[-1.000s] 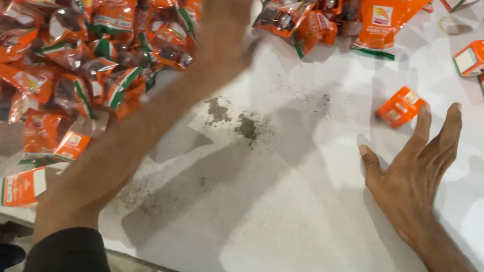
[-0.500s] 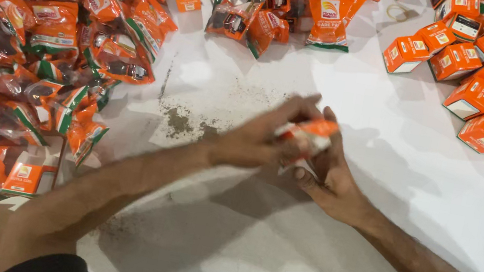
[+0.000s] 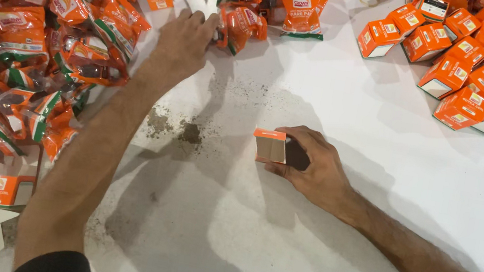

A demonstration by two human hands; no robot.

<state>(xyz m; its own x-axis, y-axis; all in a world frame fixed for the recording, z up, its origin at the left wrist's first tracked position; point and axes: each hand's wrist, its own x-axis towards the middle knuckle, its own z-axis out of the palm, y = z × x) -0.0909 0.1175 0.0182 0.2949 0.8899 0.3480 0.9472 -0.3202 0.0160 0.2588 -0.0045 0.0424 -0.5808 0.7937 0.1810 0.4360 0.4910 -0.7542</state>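
Orange box (image 3: 270, 145) in right hand (image 3: 314, 168); left hand (image 3: 183, 42) touching pouch (image 3: 238, 24).

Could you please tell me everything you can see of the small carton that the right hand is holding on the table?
The small carton is a little orange cardboard box with a pale brownish face turned up to the camera. It rests on the white table, near a patch of dark crumbs. The right hand grips it from the right, fingers curled round its far side. Whether its end is open cannot be told.
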